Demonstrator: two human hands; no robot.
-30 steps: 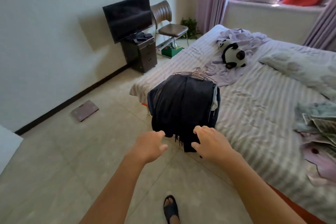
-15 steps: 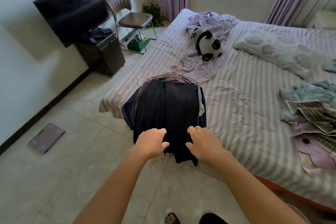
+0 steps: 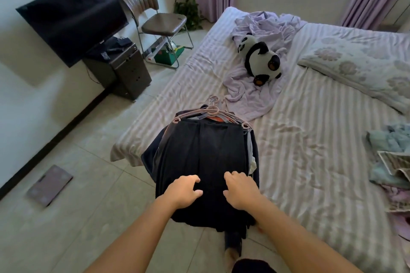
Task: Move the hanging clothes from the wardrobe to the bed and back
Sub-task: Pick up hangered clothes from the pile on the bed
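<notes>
Wide bed (image 3: pixel 299 139) with lilac-and-white striped sheet filling the right of the view. Black flat television (image 3: pixel 71 26) fixed to the pale wall at left, above a dark grey cabinet (image 3: pixel 126 73). Stack of dark hanging clothes (image 3: pixel 204 162) draped over the bed's near corner, lower hems spilling toward the tiled floor. Brown ribbed chair (image 3: pixel 155 17) beyond the cabinet. Black-and-white plush panda (image 3: pixel 259 57) lay on a crumpled lilac cloth. Pink plastic hangers (image 3: pixel 213 113) bunched at the stack's far end. Left hand (image 3: pixel 184 190) and right hand (image 3: pixel 240 190) rested on the dark fabric, fingers curled into it, gathering the cloth.
</notes>
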